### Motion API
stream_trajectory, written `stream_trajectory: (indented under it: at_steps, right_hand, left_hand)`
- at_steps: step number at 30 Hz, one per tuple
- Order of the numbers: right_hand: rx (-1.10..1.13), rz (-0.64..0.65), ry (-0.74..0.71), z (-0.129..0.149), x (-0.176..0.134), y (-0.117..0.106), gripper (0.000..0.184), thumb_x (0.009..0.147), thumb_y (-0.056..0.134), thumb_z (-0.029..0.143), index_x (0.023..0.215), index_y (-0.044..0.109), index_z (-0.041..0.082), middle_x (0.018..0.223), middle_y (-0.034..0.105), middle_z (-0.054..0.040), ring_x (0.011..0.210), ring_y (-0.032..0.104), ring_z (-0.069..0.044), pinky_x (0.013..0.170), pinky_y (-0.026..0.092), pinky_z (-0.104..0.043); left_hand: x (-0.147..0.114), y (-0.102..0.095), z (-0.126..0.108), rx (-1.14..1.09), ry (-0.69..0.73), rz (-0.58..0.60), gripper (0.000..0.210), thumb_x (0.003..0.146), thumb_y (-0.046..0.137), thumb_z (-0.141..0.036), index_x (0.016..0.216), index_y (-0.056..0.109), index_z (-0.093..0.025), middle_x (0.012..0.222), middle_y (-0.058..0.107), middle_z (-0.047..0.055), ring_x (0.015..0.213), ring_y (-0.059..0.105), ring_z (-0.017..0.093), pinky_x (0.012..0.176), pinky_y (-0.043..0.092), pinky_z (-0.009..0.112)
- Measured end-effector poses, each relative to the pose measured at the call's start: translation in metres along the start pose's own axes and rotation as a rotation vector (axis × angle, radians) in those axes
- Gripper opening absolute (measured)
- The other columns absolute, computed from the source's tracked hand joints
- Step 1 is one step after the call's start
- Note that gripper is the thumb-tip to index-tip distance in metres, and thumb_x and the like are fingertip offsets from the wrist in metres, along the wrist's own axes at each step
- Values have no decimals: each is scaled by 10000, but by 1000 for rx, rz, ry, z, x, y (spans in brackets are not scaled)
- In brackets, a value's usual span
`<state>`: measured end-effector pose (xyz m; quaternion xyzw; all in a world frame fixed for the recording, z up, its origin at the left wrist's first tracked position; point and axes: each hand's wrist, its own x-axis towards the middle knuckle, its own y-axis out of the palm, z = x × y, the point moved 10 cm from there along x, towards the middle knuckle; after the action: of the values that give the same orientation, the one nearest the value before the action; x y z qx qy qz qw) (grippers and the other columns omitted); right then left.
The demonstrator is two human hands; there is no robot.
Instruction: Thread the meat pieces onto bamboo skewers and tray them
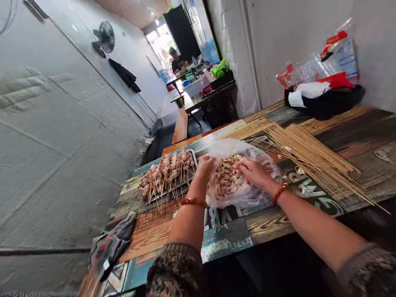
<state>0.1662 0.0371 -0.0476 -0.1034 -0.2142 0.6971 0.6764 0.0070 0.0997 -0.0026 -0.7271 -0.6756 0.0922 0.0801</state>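
Observation:
A clear plastic bag point(229, 146) lies open on the table, with many small pale pieces of raw meat point(226, 176) inside. At the bag's left rim, my left hand point(206, 165) has its fingers curled on the plastic. My right hand point(255, 172) reaches in from the right, its fingers drawn together on a piece among the meat; the fingertips are partly hidden. Left of the bag, a metal tray point(194, 158) bears a pile of threaded meat skewers point(167, 170), sticks pointing towards me. Loose bamboo skewers point(312, 152) lie spread to the right of the bag.
The patchwork wooden table point(225, 235) has a grey cloth point(113, 241) at its left end. A black bowl point(327, 101) with plastic packaging stands at the back right. Farther off, a person point(178, 60) sits behind a cluttered table point(195, 100). A wall runs along the left.

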Motion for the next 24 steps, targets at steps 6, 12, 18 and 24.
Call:
stream_trajectory:
  at_steps: [6, 12, 18, 24]
  right_hand:
    - [-9, 9, -8, 2, -6, -6, 316, 946, 380, 240, 1060, 666, 172, 852, 736, -19, 437, 570, -86, 489, 444, -212]
    - [-113, 5, -53, 13, -10, -6, 334, 901, 478, 191, 1186, 652, 166, 899, 748, -56, 653, 657, -138, 643, 473, -228]
    - [-186, 15, -104, 17, -14, -3, 379, 910, 485, 209, 1265, 614, 168, 964, 747, -86, 857, 681, -193, 753, 480, -257]
    - [-231, 11, -122, 18, -16, -3, 377, 918, 471, 207, 1263, 617, 165, 1079, 728, -107, 963, 672, -207, 814, 479, -265]
  left_hand:
    - [14, 14, -12, 121, 47, -32, 159, 683, 571, -315, 715, 559, -161, 569, 560, -10, 556, 568, 133, 559, 452, 240]
    - [-7, -36, -20, 471, 121, -138, 228, 680, 671, -245, 880, 633, -143, 868, 667, 79, 936, 610, 236, 817, 462, 329]
    - [-67, -31, -18, 1127, 260, 94, 616, 726, 692, -354, 1279, 552, -122, 1236, 574, 186, 1137, 551, 318, 997, 398, 419]
    - [-107, -46, 16, 1279, 143, 163, 733, 721, 682, -500, 1356, 511, -178, 1200, 557, 174, 1057, 600, 324, 933, 453, 417]
